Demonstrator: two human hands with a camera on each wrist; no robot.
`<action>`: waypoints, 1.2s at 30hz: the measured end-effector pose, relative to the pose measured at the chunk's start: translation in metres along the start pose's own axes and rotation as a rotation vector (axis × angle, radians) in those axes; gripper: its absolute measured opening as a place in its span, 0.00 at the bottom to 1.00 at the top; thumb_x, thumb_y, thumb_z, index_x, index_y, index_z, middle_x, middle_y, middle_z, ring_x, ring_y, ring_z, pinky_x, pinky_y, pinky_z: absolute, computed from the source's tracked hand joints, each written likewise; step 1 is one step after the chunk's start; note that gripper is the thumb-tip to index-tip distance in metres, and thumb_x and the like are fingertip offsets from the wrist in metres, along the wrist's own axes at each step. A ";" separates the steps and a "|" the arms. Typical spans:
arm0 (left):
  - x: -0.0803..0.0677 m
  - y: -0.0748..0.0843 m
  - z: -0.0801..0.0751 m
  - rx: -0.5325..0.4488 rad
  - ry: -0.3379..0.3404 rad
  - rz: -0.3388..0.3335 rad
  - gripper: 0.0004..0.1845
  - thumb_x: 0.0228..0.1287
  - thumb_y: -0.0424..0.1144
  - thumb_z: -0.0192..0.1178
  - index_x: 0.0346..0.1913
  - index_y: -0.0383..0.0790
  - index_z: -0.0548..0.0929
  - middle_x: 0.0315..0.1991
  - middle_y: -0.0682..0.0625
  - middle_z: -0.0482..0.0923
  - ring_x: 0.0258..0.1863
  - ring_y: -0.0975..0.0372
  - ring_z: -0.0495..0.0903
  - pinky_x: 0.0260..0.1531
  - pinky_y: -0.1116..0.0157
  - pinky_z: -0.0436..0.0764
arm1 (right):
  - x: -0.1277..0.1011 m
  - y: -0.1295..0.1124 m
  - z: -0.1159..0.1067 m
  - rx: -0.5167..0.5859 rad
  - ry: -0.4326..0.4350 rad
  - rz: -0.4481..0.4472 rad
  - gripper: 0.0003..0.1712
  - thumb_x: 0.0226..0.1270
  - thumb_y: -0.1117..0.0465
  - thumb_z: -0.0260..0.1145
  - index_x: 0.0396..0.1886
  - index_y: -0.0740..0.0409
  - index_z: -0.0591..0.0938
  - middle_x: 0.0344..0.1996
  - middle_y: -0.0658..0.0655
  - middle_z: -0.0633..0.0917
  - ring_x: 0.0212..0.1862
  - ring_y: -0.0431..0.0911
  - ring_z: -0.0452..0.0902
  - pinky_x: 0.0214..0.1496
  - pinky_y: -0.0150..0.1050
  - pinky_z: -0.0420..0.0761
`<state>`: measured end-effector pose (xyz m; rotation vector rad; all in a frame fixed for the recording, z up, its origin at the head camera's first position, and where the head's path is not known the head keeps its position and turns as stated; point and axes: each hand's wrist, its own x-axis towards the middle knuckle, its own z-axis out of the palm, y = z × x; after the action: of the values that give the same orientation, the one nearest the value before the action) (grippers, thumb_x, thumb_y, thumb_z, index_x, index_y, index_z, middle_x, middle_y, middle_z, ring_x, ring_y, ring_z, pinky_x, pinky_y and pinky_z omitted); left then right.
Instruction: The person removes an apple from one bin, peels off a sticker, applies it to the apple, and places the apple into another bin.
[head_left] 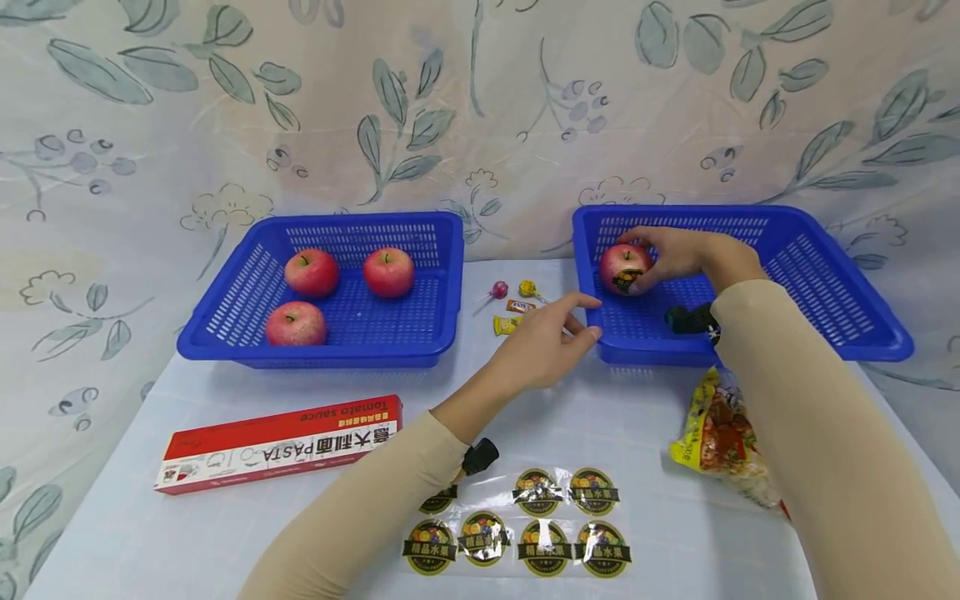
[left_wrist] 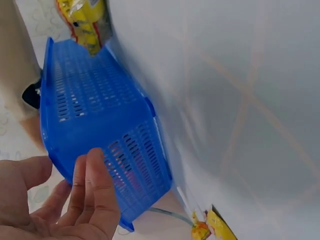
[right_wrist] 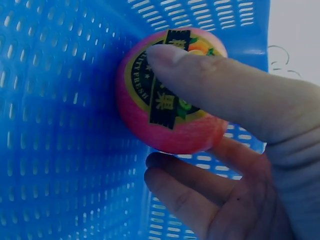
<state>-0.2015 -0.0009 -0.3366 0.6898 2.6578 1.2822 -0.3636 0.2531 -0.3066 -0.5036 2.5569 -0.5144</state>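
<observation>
A red apple [head_left: 621,268] with a round fruit sticker [right_wrist: 160,85] sits in the near left part of the right blue basket [head_left: 877,337]. My right hand [head_left: 663,254] grips this apple, the thumb [right_wrist: 215,85] lying across the sticker and the fingers [right_wrist: 185,195] curled under the fruit. My left hand [head_left: 555,333] hovers with relaxed fingers at the left front corner of that basket [left_wrist: 100,115]. Whether it touches the rim is unclear. It holds nothing. A clear sheet of several matching stickers [head_left: 525,521] lies on the table near me.
The left blue basket [head_left: 315,360] holds three red apples [head_left: 311,272]. Lollipops and wrapped sweets [head_left: 513,304] lie between the baskets. A red pasta box [head_left: 277,442] lies at the front left, and a snack bag [head_left: 723,437] in front of the right basket. A leaf-print cloth hangs behind.
</observation>
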 end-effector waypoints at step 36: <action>-0.088 -0.028 -0.173 0.284 0.020 -0.061 0.22 0.73 0.46 0.63 0.66 0.43 0.78 0.58 0.49 0.82 0.57 0.56 0.81 0.59 0.51 0.81 | -0.071 -0.140 0.044 -0.114 0.341 -0.419 0.36 0.70 0.54 0.70 0.74 0.57 0.69 0.69 0.60 0.76 0.69 0.57 0.73 0.70 0.58 0.73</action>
<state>-0.1832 -0.1790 -0.2565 0.6241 2.8835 0.9107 -0.2469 0.1518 -0.2541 -1.0887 2.8213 -0.6468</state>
